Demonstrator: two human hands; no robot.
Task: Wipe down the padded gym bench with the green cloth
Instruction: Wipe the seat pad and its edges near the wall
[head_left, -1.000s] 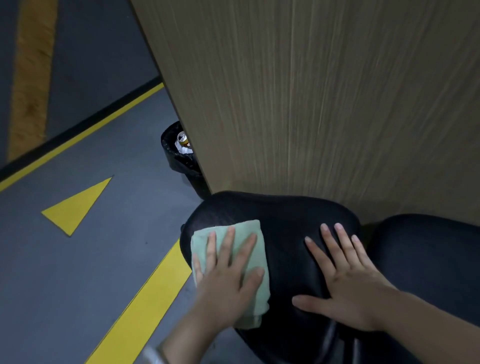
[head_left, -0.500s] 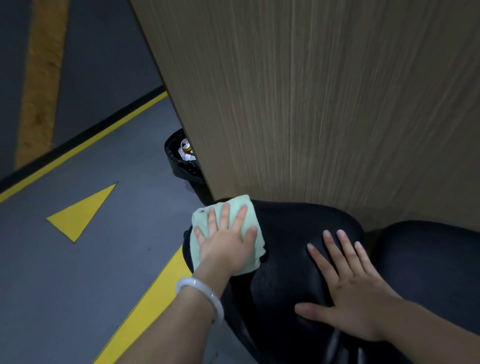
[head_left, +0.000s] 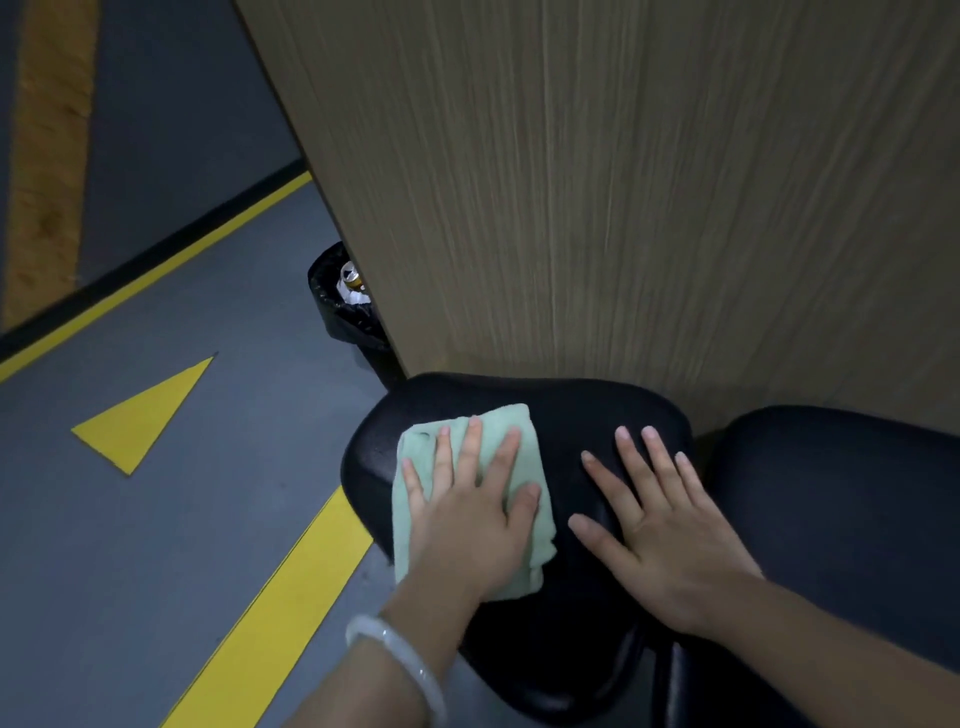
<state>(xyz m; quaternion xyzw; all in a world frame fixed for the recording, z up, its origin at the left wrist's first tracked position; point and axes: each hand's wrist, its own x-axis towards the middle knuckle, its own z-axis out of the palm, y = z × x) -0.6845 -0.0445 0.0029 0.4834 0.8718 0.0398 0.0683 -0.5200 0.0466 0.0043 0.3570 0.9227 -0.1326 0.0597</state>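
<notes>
Under left hand (head_left: 467, 525) (fingers spread flat), green cloth (head_left: 524, 431) on bench (head_left: 582, 410), right hand (head_left: 670, 540) flat beside

A pale green cloth (head_left: 470, 499) is seen on a glossy black bench pad (head_left: 582, 415). The floor (head_left: 208, 519) is coloured grey and marked with yellow stripes and a yellow triangle (head_left: 140, 415). A tan wood-grain panel (head_left: 623, 182) is streaked vertically. A white bracelet (head_left: 400, 660) is worn.

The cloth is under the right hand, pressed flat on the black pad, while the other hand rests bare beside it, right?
Not quite. The head view shows the cloth under the left hand, pressed flat on the black pad; the right hand rests bare beside it.
</notes>
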